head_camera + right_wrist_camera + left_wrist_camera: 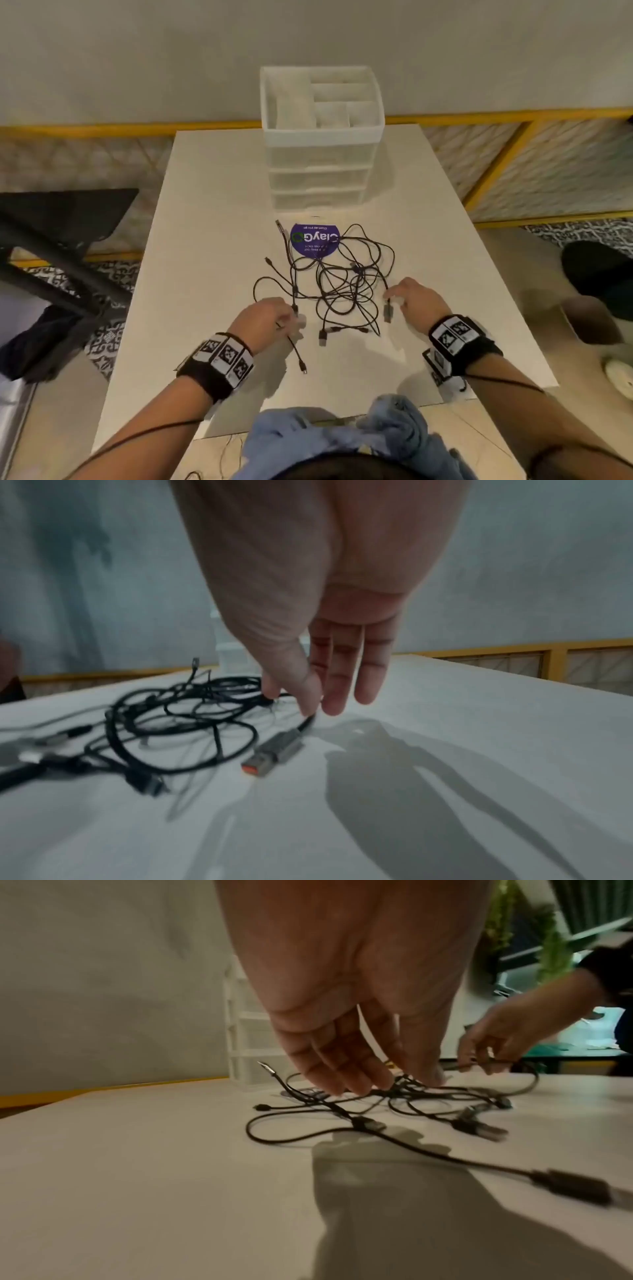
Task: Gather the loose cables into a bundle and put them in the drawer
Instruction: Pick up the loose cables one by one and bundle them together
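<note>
Here, left hand [265, 317] pinching a cable from the tangled cables [337, 284], right hand [416, 299] pinching a cable by its plug [387, 312]

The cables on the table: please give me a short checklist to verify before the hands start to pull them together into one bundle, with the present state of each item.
1. Right hand pinches a cable just behind its USB plug: ok.
2. Left hand has a firm hold on a cable: cannot tell; its fingertips reach into the tangle.
3. Cables gathered into one bundle: not ok, they lie spread and tangled.
4. All cable ends lie on the table: ok.
5. A drawer of the drawer unit is open to receive them: not ok, all look shut.
6. Purple sticker free of cables: not ok.
</note>
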A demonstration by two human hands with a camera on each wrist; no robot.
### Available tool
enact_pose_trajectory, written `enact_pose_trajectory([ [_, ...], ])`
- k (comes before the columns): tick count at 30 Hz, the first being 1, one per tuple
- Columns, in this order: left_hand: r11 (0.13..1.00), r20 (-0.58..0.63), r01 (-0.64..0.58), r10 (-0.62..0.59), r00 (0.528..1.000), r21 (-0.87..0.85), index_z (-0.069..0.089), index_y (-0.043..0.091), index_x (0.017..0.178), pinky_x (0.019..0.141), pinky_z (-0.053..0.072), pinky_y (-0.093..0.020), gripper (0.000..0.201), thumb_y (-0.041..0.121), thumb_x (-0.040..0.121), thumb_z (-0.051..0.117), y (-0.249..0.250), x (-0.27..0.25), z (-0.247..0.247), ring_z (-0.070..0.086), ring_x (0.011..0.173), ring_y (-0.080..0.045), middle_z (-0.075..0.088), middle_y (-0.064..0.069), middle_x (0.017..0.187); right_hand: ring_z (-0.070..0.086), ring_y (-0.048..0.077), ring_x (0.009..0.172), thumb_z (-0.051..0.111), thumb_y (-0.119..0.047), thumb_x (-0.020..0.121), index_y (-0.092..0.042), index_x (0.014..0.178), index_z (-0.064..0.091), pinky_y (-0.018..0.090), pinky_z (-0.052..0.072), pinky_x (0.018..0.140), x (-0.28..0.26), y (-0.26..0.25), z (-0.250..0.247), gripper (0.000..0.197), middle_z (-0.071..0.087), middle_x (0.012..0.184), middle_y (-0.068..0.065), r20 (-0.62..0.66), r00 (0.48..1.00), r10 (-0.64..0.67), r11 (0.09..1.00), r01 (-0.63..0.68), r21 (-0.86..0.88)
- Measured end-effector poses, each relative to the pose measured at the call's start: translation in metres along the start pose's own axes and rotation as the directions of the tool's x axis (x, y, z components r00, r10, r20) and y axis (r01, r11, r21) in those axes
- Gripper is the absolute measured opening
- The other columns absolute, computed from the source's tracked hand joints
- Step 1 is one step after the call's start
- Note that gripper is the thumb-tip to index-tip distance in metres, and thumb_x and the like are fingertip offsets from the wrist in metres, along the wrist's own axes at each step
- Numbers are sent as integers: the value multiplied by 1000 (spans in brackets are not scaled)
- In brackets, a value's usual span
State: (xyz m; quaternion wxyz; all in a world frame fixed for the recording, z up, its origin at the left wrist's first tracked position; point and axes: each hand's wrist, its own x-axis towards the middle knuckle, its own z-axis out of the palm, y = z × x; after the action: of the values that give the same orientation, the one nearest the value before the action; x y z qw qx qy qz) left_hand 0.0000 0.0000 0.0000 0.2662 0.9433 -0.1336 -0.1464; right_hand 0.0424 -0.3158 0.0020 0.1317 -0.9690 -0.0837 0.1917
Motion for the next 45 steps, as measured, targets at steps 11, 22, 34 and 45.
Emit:
enact_pose_trajectory([
  [11,998,59,30,-34,998,61,66,18,91,74,41,-26,13,26,80,63,18,19,1,56,94,-17,61,2,94,59,28,100,49,-1,82,-22,114,59,33,48,88,7,5,1,40,51,118,8,113,993,-31,999,34,-24],
  [22,984,186,-113,86,979,139,69,21,68,67,36,-32,19,38,64,75,10,0,45,49,78,-20,54,1,76,57,15,99,49,-25,89,-21,104,63,28,42,85,-5,-62,13,21,67,106,-2,52,876,-480,877,481,-5],
  [34,996,-58,94,-94,994,0,49,24,80,80,28,-31,23,44,90,44,13,-12,45,47,72,-16,54,8,75,60,21,99,53,-34,85,-21,96,66,35,39,92,5,-39,19,21,68,96,-2,200,948,-249,950,279,-140],
  [45,733,-315,239,-530,787,-637,62,9,107,78,37,-23,23,24,92,53,12,10,1,53,87,-14,63,-3,98,63,-4,86,67,-22,81,-20,91,69,7,46,81,-13,-66,-55,10,71,91,-9,-218,964,-150,698,259,667],
])
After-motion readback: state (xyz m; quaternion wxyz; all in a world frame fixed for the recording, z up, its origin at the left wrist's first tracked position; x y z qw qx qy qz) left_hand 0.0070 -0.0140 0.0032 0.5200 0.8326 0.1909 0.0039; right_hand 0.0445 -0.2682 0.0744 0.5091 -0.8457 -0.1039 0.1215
